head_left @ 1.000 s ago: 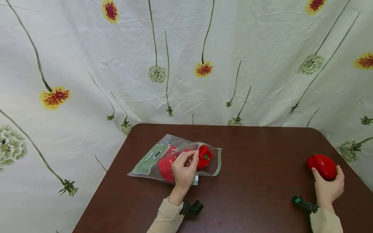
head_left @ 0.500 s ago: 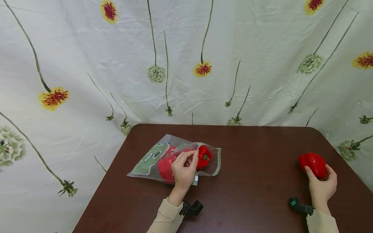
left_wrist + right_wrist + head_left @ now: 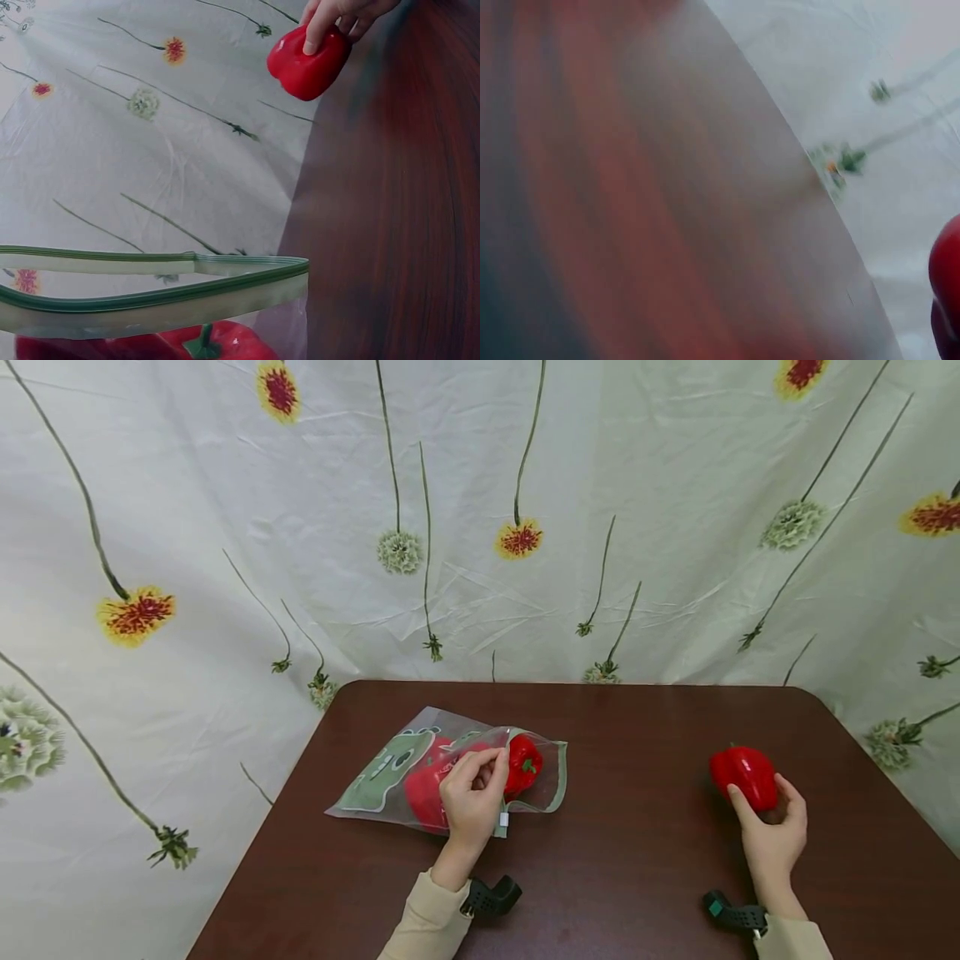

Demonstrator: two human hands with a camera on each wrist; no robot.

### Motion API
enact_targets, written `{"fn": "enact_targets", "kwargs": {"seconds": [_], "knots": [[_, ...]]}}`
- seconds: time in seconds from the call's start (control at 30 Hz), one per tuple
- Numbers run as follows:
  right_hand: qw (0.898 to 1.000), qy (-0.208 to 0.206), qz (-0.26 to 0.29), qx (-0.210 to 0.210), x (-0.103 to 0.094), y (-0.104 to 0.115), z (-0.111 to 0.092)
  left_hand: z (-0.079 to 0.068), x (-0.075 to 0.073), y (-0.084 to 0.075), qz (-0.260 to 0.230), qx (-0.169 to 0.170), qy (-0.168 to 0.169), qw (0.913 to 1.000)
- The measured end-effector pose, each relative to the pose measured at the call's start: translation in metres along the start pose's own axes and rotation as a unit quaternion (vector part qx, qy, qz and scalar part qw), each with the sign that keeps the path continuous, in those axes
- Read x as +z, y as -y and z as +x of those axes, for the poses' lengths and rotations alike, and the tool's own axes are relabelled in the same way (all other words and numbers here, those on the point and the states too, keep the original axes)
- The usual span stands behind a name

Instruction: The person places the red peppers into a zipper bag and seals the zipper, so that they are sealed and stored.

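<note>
A clear zip bag (image 3: 450, 727) with a green cartoon print lies on the table's left half, its mouth facing right. Red bell peppers are inside; one pepper (image 3: 524, 760) with a green stem shows near the opening. My left hand (image 3: 472, 797) pinches the bag's upper edge between thumb and fingers. In the left wrist view the green zip rim (image 3: 150, 296) stands parted above the peppers. Over on the right, my right hand (image 3: 776, 839) grips another red bell pepper (image 3: 745, 777), thumb on its near side. Only a slice of that pepper (image 3: 949, 277) enters the right wrist view.
The dark brown table (image 3: 615, 860) has rounded far corners. Behind it hangs a white cloth (image 3: 585, 468) printed with flowers. Each wrist carries a black camera mount, such as the left one (image 3: 491, 897).
My right hand has moved left across the table's right side, carrying the red bell pepper toward the bag. My left hand keeps its pinch on the bag in the same place.
</note>
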State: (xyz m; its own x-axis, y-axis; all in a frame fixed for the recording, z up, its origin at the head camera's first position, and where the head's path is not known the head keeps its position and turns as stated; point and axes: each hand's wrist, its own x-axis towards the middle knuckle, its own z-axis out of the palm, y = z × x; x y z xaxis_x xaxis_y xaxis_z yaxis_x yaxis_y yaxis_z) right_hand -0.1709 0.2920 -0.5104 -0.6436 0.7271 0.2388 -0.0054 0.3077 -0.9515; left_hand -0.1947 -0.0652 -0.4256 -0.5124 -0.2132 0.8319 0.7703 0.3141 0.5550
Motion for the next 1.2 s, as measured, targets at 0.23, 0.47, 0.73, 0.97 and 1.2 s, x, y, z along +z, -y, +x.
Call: {"fn": "enact_targets", "kwargs": {"seconds": [0.23,0.47,0.73,0.97,1.2], "knots": [[0.997,0.049,0.050,-0.044,0.022,0.013,-0.034,0.005,-0.002,-0.012,0.001,-0.004,0.002,1.0000],[0.990,0.086,0.086,-0.072,0.039,0.020,-0.059,-0.005,0.000,0.010,0.000,-0.006,0.001,1.0000],[0.983,0.112,0.090,-0.111,0.051,0.034,-0.083,-0.006,0.000,0.013,-0.005,-0.005,0.003,1.0000],[0.973,0.148,0.107,-0.143,0.065,0.047,-0.102,-0.005,-0.001,0.012,0.001,-0.011,0.006,0.9999],[0.958,0.174,0.147,-0.171,0.075,0.086,-0.119,-0.006,0.000,0.012,-0.004,-0.009,0.004,0.9999]]}}
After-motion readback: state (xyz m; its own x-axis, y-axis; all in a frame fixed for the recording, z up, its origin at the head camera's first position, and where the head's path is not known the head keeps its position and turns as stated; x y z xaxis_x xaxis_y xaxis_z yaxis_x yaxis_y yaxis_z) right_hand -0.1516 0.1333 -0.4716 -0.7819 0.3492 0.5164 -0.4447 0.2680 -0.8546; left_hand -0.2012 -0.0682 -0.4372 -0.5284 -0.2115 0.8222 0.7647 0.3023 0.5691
